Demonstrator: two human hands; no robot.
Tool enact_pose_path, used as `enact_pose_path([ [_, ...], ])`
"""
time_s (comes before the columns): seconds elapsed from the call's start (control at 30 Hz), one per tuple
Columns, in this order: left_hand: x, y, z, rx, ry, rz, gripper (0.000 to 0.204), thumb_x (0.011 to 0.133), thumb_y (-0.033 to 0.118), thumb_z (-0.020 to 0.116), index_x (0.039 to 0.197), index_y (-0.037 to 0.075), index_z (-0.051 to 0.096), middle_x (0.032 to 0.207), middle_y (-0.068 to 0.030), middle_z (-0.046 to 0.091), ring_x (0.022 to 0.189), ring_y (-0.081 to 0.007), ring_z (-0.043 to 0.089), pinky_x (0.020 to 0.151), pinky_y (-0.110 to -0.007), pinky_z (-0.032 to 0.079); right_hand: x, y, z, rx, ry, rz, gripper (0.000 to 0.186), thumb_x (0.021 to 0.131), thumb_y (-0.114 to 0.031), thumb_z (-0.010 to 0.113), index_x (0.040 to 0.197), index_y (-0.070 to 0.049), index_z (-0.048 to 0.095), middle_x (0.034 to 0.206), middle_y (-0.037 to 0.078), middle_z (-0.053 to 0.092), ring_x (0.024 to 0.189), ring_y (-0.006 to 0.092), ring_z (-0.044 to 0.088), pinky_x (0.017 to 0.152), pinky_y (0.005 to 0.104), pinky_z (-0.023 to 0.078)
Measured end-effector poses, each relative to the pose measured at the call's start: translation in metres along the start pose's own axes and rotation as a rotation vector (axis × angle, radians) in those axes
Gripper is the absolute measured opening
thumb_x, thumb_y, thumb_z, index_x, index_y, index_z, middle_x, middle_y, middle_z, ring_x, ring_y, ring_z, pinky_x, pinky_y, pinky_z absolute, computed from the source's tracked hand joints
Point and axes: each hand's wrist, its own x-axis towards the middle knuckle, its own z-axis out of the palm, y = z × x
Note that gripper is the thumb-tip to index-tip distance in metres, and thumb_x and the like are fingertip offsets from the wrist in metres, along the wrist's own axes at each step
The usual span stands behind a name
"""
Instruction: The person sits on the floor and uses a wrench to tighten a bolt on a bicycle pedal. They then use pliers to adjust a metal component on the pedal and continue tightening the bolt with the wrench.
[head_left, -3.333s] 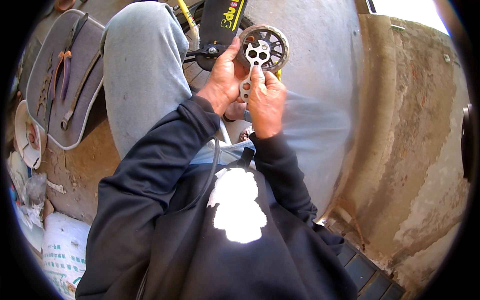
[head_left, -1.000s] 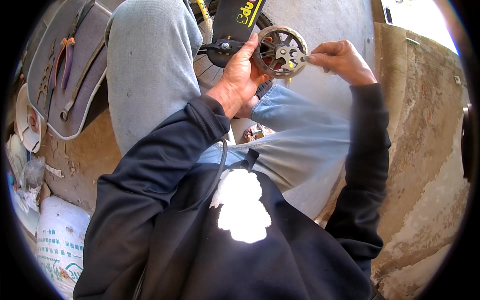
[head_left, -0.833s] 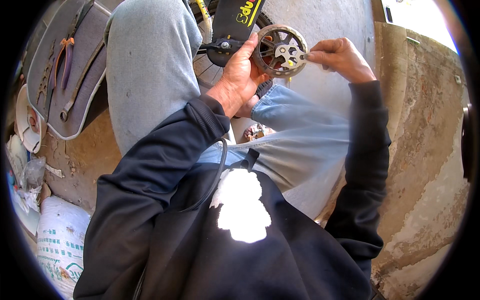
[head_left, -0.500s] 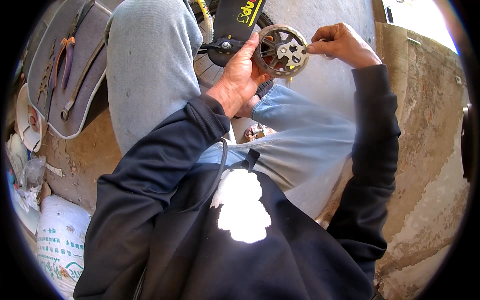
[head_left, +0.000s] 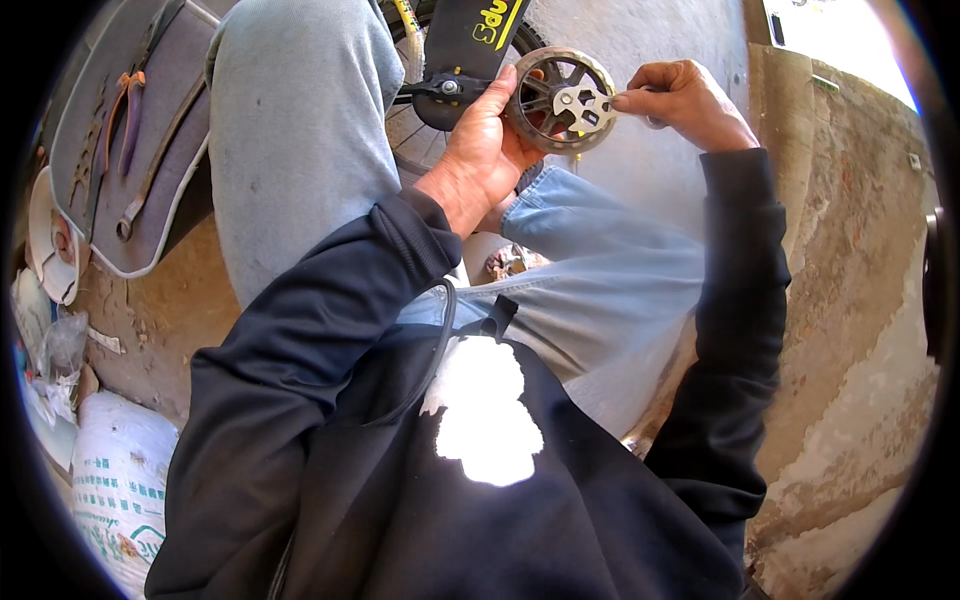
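The head view, the left fisheye of a side-by-side pair, looks steeply down from above the wearer's lap. The black fabric jacket (head_left: 390, 510) occupies the near, lower field; the bare left hand (head_left: 478, 150) and bare right hand (head_left: 690, 105) appear farther off, above centre. Coverage extends from a grey, pale-edged panel (head_left: 157, 220) at left to a weathered brown wall (head_left: 850, 250) at right.

Left hand (head_left: 480, 145) cups wheel (head_left: 545, 103) — right hand (head_left: 692, 103) pinches flat spanner (head_left: 599, 107).
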Motion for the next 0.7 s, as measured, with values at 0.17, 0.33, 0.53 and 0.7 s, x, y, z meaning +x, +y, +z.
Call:
enact_pose_path([
  [0.17,0.0,0.001,0.0,0.073,-0.023,0.004,0.04,0.095,0.044,0.044,0.12,0.013,0.052,0.117,-0.0068,0.057,0.11,-0.0236,0.055,0.094,-0.046,0.046,-0.012,0.004,0.017,0.027,0.148,0.021,0.032,0.081,-0.035,0.07,0.084,-0.003,0.07,0.062,0.007,0.059,0.053,0.014,0.052,0.05,0.025,0.043],
  [0.33,0.001,0.0,-0.001,0.06,-0.035,-0.003,0.043,0.093,0.044,0.046,0.121,0.012,0.051,0.117,-0.0076,0.057,0.109,-0.0234,0.055,0.094,-0.045,0.046,-0.026,0.0,0.031,0.13,0.215,0.071,0.034,0.08,-0.035,0.07,0.082,-0.001,0.07,0.062,0.007,0.058,0.054,0.0125,0.052,0.05,0.0246,0.042],
  [0.53,0.002,0.0,-0.002,0.047,-0.052,-0.016,0.043,0.095,0.044,0.042,0.124,0.012,0.048,0.122,-0.0075,0.055,0.114,-0.0244,0.053,0.098,-0.046,0.045,-0.035,0.0,0.05,0.188,0.299,0.126,0.035,0.081,-0.035,0.069,0.081,0.0,0.069,0.063,0.008,0.06,0.056,0.0129,0.053,0.051,0.0248,0.044],
  [0.7,0.002,-0.001,-0.002,0.043,-0.052,-0.013,0.043,0.095,0.044,0.041,0.125,0.012,0.047,0.123,-0.0079,0.055,0.114,-0.0241,0.053,0.097,-0.045,0.046,-0.044,-0.01,0.061,0.247,0.373,0.189,0.035,0.081,-0.032,0.07,0.079,0.002,0.068,0.06,0.007,0.059,0.054,0.0098,0.052,0.051,0.0253,0.043],
])
